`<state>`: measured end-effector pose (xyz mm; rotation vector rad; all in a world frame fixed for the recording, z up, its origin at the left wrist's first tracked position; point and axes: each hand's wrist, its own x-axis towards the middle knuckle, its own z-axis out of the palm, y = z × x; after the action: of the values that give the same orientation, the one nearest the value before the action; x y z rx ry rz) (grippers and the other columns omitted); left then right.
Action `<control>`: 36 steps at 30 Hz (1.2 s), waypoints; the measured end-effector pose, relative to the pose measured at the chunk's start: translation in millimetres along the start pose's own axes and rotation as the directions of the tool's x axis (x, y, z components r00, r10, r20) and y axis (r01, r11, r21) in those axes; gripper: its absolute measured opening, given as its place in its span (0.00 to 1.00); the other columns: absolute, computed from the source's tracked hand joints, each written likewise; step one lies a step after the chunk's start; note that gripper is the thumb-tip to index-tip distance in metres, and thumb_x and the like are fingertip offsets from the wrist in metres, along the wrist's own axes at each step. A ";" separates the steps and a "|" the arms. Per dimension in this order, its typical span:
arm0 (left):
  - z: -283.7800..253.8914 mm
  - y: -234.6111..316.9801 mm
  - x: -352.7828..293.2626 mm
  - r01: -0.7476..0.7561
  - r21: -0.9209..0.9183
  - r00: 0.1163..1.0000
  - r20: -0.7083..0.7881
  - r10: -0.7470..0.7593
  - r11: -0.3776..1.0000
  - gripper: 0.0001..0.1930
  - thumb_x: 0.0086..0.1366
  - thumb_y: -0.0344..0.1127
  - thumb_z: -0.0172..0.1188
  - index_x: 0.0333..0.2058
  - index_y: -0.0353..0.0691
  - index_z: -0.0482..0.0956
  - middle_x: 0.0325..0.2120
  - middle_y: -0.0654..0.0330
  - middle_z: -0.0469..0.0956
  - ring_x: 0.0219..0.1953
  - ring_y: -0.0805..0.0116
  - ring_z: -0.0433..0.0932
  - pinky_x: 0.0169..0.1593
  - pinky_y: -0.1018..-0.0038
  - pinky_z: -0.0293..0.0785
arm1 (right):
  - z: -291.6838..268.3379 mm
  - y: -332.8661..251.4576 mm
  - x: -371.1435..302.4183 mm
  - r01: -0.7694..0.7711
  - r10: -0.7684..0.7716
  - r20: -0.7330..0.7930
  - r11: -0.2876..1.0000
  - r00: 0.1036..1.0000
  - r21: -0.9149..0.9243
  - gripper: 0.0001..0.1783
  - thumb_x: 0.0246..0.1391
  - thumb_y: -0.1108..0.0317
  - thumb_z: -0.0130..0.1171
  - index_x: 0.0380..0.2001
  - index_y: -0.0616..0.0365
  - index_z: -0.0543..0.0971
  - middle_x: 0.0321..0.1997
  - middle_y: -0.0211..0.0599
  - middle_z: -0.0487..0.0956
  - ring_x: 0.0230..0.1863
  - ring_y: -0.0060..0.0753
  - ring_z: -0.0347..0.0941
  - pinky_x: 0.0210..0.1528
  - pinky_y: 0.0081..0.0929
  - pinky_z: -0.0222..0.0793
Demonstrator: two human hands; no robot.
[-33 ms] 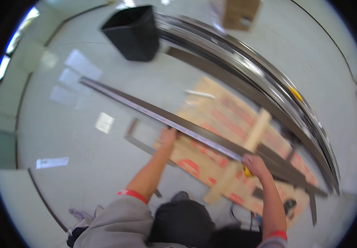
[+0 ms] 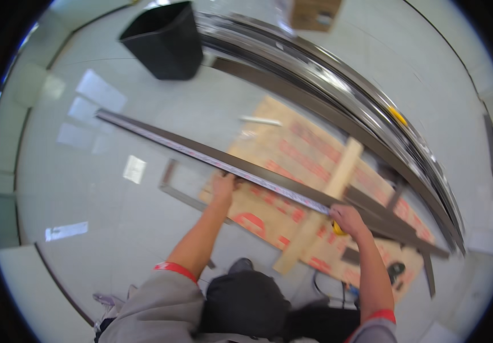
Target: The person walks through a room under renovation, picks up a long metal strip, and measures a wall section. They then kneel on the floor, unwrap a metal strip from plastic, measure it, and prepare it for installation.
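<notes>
A long dark brown metal profile slants from the far left toward the right. Along its near face runs a white tape blade with small printed marks. My left hand is closed on the profile's near edge at about mid-length, some fingers hidden beneath it. At the blade's right end, my right hand is closed round a yellow tape measure, whose case mostly hides under the palm. Under the right part lie a pale wooden batten and a cardboard sheet with red print.
Beyond the cardboard lies a bundle of long profiles, some wrapped in shiny film, with a yellow item on it. A black bin stands at the far left. An angled frame piece and a paper lie on the floor.
The whole view has shifted slightly to the left. Both hands keep their places on the profile and the tape measure.
</notes>
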<state>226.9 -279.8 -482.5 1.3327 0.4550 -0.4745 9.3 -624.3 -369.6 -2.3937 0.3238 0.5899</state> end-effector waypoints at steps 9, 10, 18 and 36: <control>24.8 -23.1 -65.1 0.151 -0.004 0.989 0.012 -0.151 0.989 0.10 0.65 0.26 0.57 0.42 0.27 0.71 0.32 0.52 0.79 0.28 0.63 0.84 0.28 0.76 0.79 | 7.0 55.5 -55.2 -0.290 0.243 -0.221 0.932 0.945 -0.218 0.18 0.60 0.51 0.53 0.33 0.54 0.79 0.36 0.47 0.79 0.40 0.53 0.77 0.43 0.46 0.72; 23.5 -20.9 -66.6 0.163 0.018 0.986 0.019 -0.163 0.986 0.09 0.65 0.27 0.57 0.41 0.28 0.72 0.31 0.53 0.79 0.28 0.64 0.83 0.28 0.76 0.79 | 12.0 54.8 -54.2 -0.303 0.249 -0.237 0.925 0.939 -0.229 0.17 0.60 0.51 0.54 0.33 0.54 0.79 0.36 0.47 0.79 0.40 0.53 0.77 0.43 0.46 0.73; 11.5 -6.0 -91.2 0.067 0.626 0.976 0.120 -0.181 0.777 0.12 0.65 0.34 0.59 0.43 0.34 0.76 0.29 0.56 0.81 0.29 0.63 0.82 0.30 0.73 0.78 | 20.3 38.2 -46.5 -0.384 0.314 -0.276 0.888 0.908 -0.253 0.17 0.57 0.51 0.57 0.34 0.56 0.79 0.36 0.47 0.79 0.42 0.52 0.77 0.44 0.45 0.73; 67.0 12.7 -52.8 -0.908 0.411 0.414 0.910 -0.017 -0.076 0.41 0.34 0.23 0.72 0.55 0.37 0.72 0.50 0.50 0.71 0.56 0.47 0.67 0.62 0.59 0.64 | 30.3 52.8 -49.0 -0.424 0.327 -0.450 0.896 0.831 -0.134 0.19 0.51 0.63 0.58 0.47 0.55 0.73 0.40 0.49 0.78 0.42 0.49 0.80 0.41 0.45 0.77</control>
<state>193.7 -340.0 -430.4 2.2356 -1.4751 -0.5267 -62.8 -641.1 -394.6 -2.6904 0.9877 0.2819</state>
